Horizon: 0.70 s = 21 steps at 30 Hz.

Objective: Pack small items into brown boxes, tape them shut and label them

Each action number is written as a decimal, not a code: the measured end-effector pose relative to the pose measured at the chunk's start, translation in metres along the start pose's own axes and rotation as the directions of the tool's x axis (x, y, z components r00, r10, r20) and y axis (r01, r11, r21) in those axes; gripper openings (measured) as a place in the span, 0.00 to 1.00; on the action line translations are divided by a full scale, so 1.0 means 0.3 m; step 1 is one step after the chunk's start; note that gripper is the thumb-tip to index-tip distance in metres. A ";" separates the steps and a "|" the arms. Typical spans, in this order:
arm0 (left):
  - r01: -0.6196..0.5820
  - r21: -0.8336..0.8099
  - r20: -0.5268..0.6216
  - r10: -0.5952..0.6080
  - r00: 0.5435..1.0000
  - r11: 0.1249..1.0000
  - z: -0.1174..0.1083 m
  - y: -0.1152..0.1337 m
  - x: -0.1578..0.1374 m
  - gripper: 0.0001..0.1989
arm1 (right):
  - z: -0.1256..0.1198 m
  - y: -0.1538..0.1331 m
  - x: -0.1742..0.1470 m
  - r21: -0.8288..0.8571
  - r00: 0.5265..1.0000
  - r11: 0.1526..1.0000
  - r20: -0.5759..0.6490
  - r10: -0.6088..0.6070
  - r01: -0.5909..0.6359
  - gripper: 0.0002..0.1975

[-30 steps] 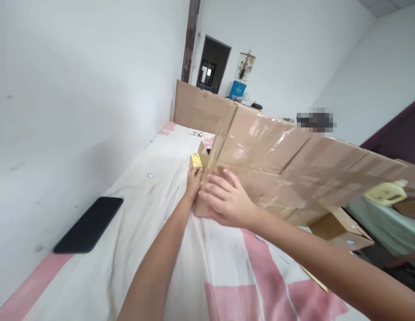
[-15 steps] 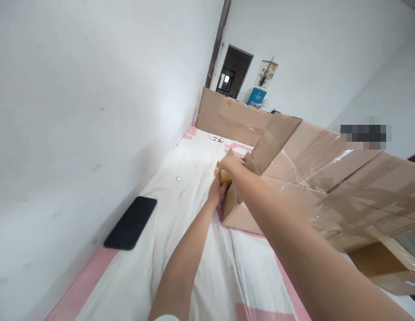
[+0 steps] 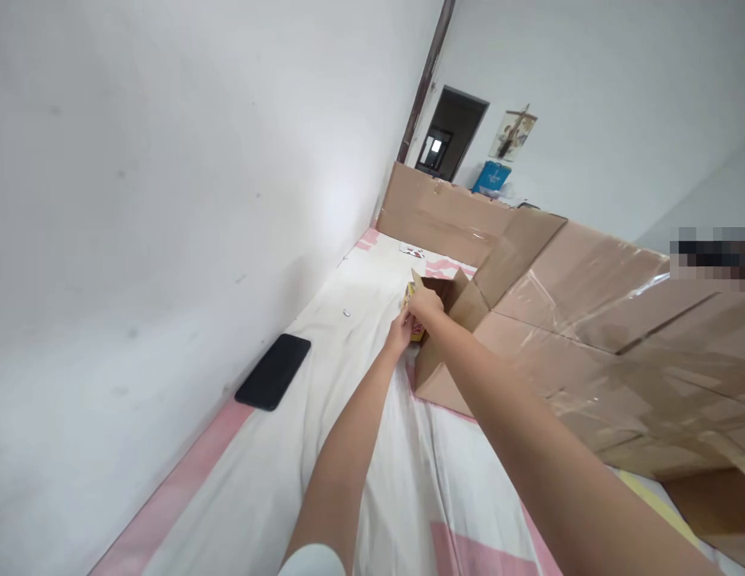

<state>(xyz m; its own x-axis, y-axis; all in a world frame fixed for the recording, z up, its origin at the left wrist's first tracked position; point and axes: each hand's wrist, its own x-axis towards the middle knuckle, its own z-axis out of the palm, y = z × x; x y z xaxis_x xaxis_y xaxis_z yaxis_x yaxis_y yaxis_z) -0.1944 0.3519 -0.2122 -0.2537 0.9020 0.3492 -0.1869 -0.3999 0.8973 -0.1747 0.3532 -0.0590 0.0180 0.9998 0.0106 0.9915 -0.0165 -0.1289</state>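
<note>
yellow box [image 3: 418,330] — gripped by left fingers [image 3: 404,318] | partly behind right fingers [image 3: 421,300] — can't tell their hold

A packet [image 3: 416,330] was held in the left fingers [image 3: 403,320].
Just right of them a carton [image 3: 438,389] was set; farther right, a cardboard barrier [image 3: 588,312]; well left, a phone [image 3: 273,372] was laid on the cloth [image 3: 240,488].

1 small yellow-and-red box [image 3: 417,330], partly hidden; 1 open brown cardboard box [image 3: 435,386] just beside it
</note>
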 end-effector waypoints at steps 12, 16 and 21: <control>-0.145 0.364 -0.177 0.221 0.959 0.920 -0.297 0.457 -0.077 0.25 | -0.201 -0.082 -0.180 0.394 0.901 0.812 -0.126 -0.416 0.430 0.21; -0.193 0.642 -0.117 0.344 0.932 0.742 -0.424 0.773 -0.364 0.22 | -0.317 -0.003 -0.399 0.625 0.658 0.422 -0.201 -0.726 0.657 0.27; -0.568 0.820 0.494 0.595 0.634 -0.076 -0.317 0.996 -0.897 0.21 | -0.402 0.308 -0.746 0.708 0.313 0.164 -0.086 -0.946 0.687 0.28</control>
<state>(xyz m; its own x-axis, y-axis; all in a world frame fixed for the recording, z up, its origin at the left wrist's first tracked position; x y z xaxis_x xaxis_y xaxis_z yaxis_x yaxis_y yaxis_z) -0.2721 -0.0257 -0.0638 0.1970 0.4140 0.8887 0.9363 -0.3482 -0.0454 -0.0715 0.1262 0.0463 -0.9210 0.3279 0.2102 0.0837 0.6936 -0.7154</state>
